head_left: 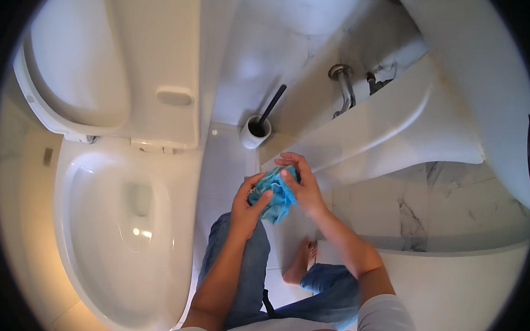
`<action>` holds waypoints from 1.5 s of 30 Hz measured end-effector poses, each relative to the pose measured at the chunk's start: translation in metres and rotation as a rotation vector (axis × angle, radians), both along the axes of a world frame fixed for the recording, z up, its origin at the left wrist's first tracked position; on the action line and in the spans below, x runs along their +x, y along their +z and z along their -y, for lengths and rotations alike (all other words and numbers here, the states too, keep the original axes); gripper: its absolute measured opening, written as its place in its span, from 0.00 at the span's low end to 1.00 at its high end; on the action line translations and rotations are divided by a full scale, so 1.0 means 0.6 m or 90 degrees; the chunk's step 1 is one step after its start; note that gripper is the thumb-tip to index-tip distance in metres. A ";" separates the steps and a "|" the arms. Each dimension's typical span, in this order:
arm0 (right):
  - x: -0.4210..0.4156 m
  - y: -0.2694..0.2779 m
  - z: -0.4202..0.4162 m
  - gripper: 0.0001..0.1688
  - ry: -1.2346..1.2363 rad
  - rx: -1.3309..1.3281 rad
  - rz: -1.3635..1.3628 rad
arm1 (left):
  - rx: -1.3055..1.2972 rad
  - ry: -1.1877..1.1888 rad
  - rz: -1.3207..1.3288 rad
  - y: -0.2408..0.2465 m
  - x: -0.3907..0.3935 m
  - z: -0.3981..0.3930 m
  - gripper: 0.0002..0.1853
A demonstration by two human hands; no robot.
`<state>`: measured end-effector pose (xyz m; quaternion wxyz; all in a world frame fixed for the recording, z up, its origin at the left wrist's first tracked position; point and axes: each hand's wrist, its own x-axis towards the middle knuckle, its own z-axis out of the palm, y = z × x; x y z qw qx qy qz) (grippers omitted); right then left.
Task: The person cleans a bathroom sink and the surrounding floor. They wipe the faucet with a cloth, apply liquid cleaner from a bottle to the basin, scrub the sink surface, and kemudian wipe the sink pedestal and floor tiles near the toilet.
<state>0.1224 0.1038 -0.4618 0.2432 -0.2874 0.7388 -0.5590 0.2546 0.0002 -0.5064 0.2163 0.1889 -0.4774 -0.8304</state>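
Observation:
A crumpled blue cloth (275, 195) is bunched up between my two hands, above my denim-clad knee. My left hand (247, 203) grips its left side, with the thumb lying across the front. On the cloth's upper right, my right hand (304, 181) pinches it between thumb and fingers. Folds hide some of my fingertips. To the left stands a white toilet bowl (75, 242) with its seat and lid (77, 62) raised; a little water shows at the bottom.
A white toilet brush holder (252, 139) with a black-handled brush (273, 103) stands on the tiled floor ahead. At right are a white ceramic sink pedestal (378, 139) and a chrome drain pipe (344, 88). My bare foot (298, 263) rests on the floor.

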 end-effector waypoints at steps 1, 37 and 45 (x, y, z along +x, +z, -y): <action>0.003 -0.009 0.007 0.25 -0.022 0.024 -0.045 | 0.059 0.043 0.008 0.001 -0.002 0.000 0.22; -0.271 0.399 0.478 0.26 -0.166 0.113 -1.382 | -0.465 0.035 0.406 -0.072 -0.118 -0.018 0.25; -0.267 0.375 0.449 0.34 -0.197 0.006 -1.220 | -0.648 0.276 0.300 0.037 -0.329 0.110 0.42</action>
